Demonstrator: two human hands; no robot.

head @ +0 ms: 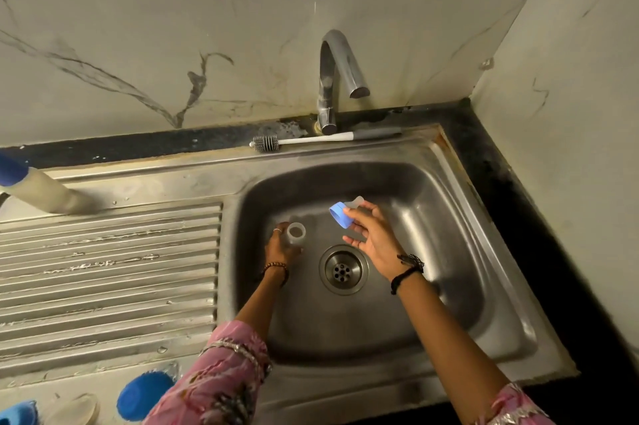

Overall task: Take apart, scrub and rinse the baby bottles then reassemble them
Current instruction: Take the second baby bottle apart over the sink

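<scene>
Blue cap (143,395) near | left hand (281,246) grips bottle (296,233) | right hand (371,232) pinches collar (340,214) | brush (325,139) behind sink (484,251)

Basin (449,217): right of centre, drain (343,269) in its floor.
Draining board (110,269): left of the basin.
Tap (337,78): behind the basin, at the wall.
Bottle brush (311,140): lying along the rear ledge, before the tap's base.
Left hand (281,246): in the basin, left of the drain, holding an open bottle (296,233).
Right hand (371,232): above the drain, holding a collar with teat (342,213).
Standing bottle (41,191): far left edge, behind the draining board.
Loose caps (143,395): lower left corner.
</scene>
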